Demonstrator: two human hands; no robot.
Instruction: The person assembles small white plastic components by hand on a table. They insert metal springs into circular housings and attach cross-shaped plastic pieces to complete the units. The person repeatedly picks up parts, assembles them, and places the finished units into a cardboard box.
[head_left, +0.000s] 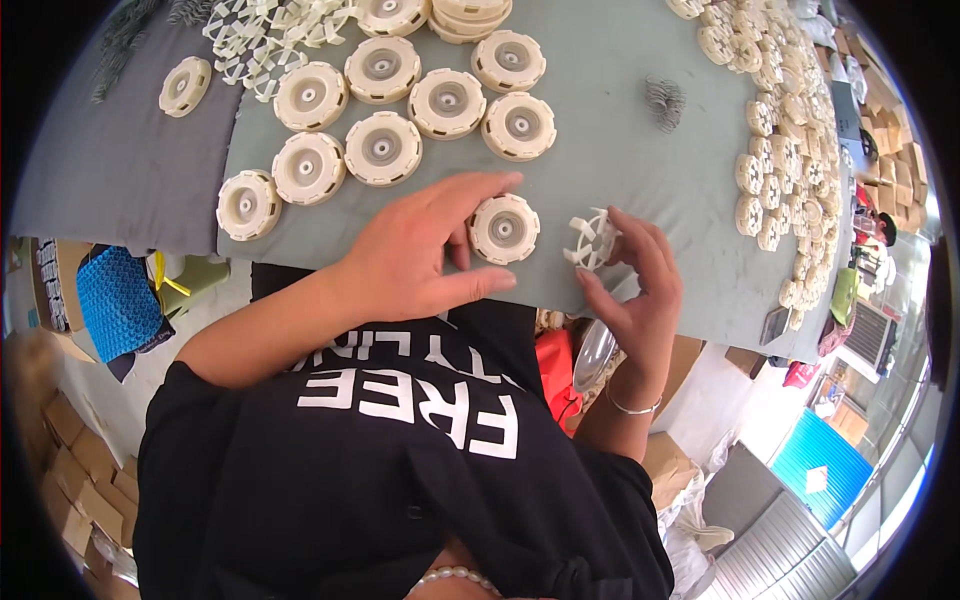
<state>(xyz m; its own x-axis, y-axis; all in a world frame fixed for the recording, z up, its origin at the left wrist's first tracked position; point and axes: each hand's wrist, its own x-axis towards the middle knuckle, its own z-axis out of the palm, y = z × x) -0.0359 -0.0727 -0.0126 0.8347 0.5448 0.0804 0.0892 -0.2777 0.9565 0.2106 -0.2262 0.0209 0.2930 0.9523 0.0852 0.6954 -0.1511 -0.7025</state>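
A round cream plastic housing (504, 229) with a grey centre lies on the table in front of me. My left hand (432, 245) curves around its left side, thumb and fingers apart; whether the fingers touch the rim I cannot tell. Just to the right, my right hand (645, 275) pinches a white spoked plastic ring (590, 241) between thumb and fingers, apart from the housing. Beyond my left hand sit several matching housings (383, 148) in loose rows.
A heap of white spoked rings (270, 40) lies at the far left, beside dark coiled springs (125, 40). Another small spring bundle (664, 104) rests toward the far right. Many assembled cream pieces (790, 170) line the table's right side. The grey-green table (620, 140) ends close to my body.
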